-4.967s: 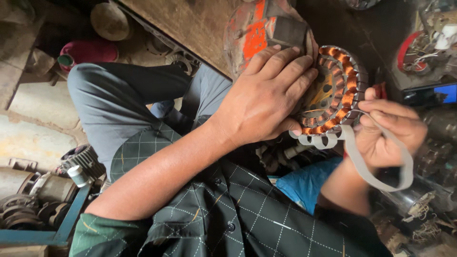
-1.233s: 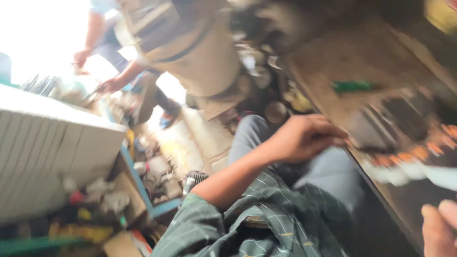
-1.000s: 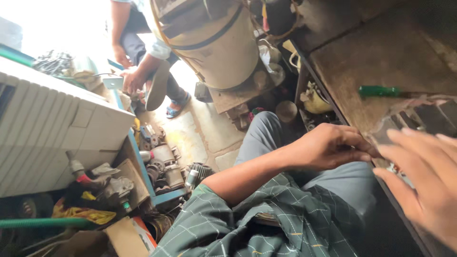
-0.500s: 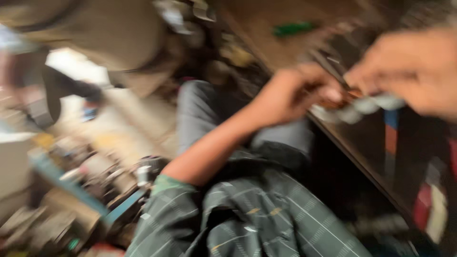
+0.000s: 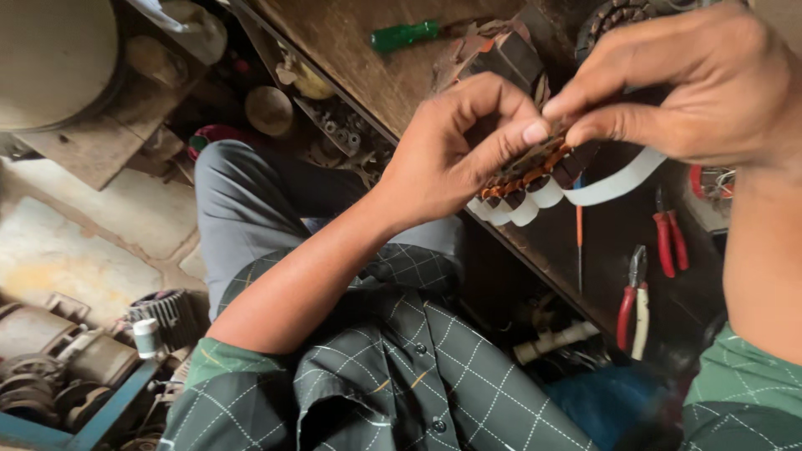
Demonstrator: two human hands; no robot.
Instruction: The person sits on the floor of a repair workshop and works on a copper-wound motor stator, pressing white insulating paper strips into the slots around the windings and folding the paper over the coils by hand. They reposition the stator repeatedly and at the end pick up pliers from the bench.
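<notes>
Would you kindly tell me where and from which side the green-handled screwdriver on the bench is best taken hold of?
Probably by the green handle, coming from above: the screwdriver lies flat on the wooden bench, its handle bare on top, while its shaft end runs toward the clutter beside it.

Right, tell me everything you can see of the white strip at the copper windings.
The white strip is a flat, pale band that looks like thin tape or insulating paper. It loops in scallops along the lower edge of the copper windings, then runs free up and to the right. The right hand pinches it from above; the left hand grips the windings beside it. It hangs over the dark wooden bench.
</notes>
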